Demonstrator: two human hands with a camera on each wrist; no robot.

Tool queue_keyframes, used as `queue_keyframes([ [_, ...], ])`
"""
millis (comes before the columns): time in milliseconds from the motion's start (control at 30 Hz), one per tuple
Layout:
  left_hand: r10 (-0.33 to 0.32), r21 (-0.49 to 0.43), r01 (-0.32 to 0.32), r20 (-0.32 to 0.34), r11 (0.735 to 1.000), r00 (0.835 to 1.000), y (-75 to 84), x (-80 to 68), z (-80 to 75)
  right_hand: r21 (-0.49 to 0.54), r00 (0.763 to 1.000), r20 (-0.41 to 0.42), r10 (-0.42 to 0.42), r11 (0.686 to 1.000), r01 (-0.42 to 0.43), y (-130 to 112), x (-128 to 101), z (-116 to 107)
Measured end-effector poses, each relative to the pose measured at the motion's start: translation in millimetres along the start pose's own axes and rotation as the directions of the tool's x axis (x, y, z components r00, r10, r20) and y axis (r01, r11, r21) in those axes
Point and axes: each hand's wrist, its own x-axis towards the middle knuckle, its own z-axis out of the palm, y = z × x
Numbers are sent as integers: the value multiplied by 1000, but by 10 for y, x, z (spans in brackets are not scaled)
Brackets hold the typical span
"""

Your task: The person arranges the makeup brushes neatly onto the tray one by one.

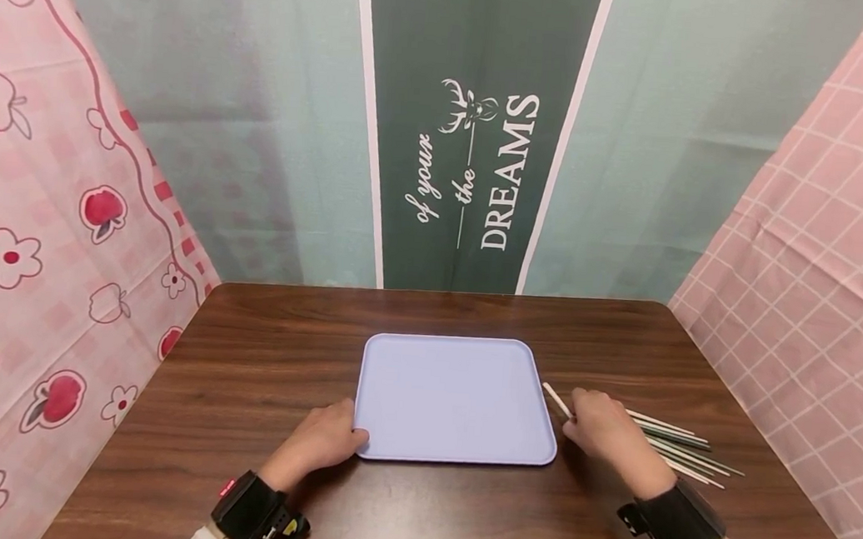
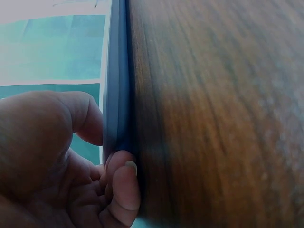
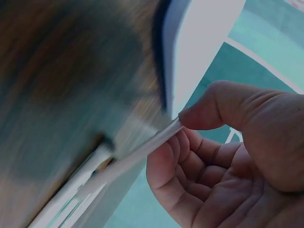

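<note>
A flat lavender tray (image 1: 456, 398) with rounded corners lies on the wooden table. My left hand (image 1: 324, 436) grips its near left corner, thumb over the rim; in the left wrist view the curled fingers lie against the tray's edge (image 2: 117, 71). To the right of the tray, my right hand (image 1: 604, 428) holds a thin pale stick (image 1: 556, 399), whose far end points toward the tray's right side. The right wrist view shows thumb and fingers pinching this stick (image 3: 137, 154). Several white and dark green sticks (image 1: 689, 454) lie on the table beyond that hand, partly hidden by it.
The dark wooden table (image 1: 285, 326) ends at a back edge before a green and teal curtain (image 1: 486, 23) with white lettering. Pink patterned cloths hang at the left (image 1: 40, 275) and right (image 1: 815, 271). Each wrist wears a black band with a camera.
</note>
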Motion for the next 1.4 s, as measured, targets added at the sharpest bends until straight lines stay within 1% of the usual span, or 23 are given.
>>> queue_keyframes([
  [200,14,4,-14,3,1000,1000,6,-7,0,22,995,70,73,997,-75,-183,128,2],
  [333,19,6,-19,3,1000,1000,12,-16,-11,26,991,92,100,994,-102,-296,214,20],
  [433,19,10,-19,4,1000,1000,12,-15,-15,23,991,94,98,995,-100,-377,283,47],
  [600,21,6,-21,4,1000,1000,17,-15,-17,51,991,105,86,994,-92,-520,405,105],
  [900,9,11,-10,8,1000,1000,-2,3,11,60,997,72,35,997,-39,-821,617,193],
  [1067,18,5,-19,6,1000,1000,-14,0,26,90,995,90,48,994,-56,-1010,712,222],
  [1300,29,-1,-29,4,1000,1000,-8,-12,-2,119,992,103,70,990,-82,-1273,843,265],
  [1400,32,4,-32,1,999,999,-4,-17,-4,147,989,125,84,984,-102,-1394,891,286],
])
